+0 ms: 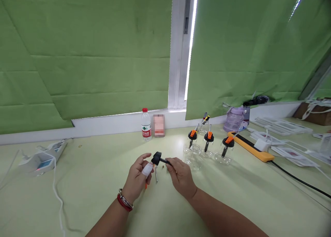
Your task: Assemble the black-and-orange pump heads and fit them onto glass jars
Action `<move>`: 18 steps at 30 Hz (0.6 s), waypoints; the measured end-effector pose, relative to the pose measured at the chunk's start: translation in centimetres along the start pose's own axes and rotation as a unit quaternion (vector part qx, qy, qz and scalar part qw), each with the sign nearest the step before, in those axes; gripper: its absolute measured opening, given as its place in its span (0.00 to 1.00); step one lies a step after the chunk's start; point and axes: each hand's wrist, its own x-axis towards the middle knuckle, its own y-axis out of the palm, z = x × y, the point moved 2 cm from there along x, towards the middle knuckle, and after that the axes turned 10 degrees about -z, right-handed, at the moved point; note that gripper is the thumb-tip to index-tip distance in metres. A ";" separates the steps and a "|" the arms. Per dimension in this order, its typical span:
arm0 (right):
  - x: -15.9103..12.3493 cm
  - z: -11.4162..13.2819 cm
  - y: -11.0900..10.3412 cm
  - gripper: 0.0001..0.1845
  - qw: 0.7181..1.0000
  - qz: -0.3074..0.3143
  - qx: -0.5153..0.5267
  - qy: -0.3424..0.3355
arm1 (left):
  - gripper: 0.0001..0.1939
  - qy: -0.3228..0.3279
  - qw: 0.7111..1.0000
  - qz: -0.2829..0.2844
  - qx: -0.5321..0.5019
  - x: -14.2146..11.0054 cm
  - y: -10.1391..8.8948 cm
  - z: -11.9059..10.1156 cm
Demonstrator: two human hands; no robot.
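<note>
Between my hands is a black lid [156, 158] with a dark stem sticking out to the right. My left hand [138, 176], a white wrap on one finger, holds the lid side, and a bit of orange shows below its fingers. My right hand [181, 176] pinches the far end of the stem [165, 161]. Just beneath lies a thin metal rod [156, 175] on the table, with a tiny brownish piece [162, 167] near it. An open glass jar [193, 157] stands right of my right hand. Behind it are jars with black-and-orange lids [209, 137].
A red-capped water bottle [146, 126] and a pink box [159, 126] stand by the wall. On the right are an orange power strip [249, 147], a purple jug [234, 119] and white trays [281, 126]. A white power strip [49, 159] with cables lies at left.
</note>
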 end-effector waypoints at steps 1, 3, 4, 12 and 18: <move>-0.2 0.4 0.1 0.15 0.999 0.019 0.000 -0.035 | 0.26 -0.006 1.000 0.010 -0.015 -0.1 0.0 -0.2; -0.5 1.0 0.5 0.17 0.993 0.057 -0.010 -0.100 | 0.25 -0.009 1.000 0.008 -0.021 -0.1 0.0 -0.4; -0.6 1.1 0.7 0.18 0.989 0.073 -0.019 -0.127 | 0.24 -0.008 1.000 -0.003 -0.016 -0.1 -0.1 -0.3; 0.9 -0.2 -0.2 0.19 0.986 0.007 -0.110 -0.127 | 0.27 0.017 0.962 -0.220 0.160 2.4 -3.1 2.8; 3.6 -2.3 -3.3 0.14 0.973 -0.157 -0.148 -0.077 | 0.21 -0.107 0.872 -0.285 0.383 4.7 -7.5 5.2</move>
